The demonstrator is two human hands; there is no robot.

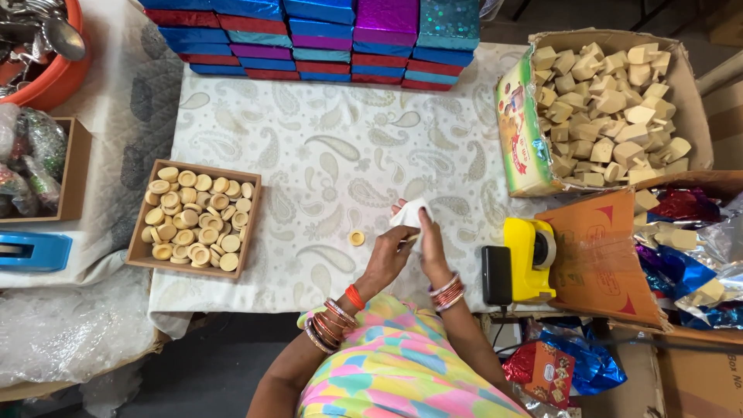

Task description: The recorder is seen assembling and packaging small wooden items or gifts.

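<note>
Two hands meet above the paisley tablecloth (pixel 325 147). The left hand (pixel 389 255) and right hand (pixel 430 246) both pinch a small white wrapper (pixel 410 214), fingers closed on it. One round tan piece (pixel 356 238) lies on the cloth just left of the hands. A wooden tray (pixel 142 240) of similar pieces sits further left; a yellow tape dispenser (pixel 528 259) stands right.
</note>
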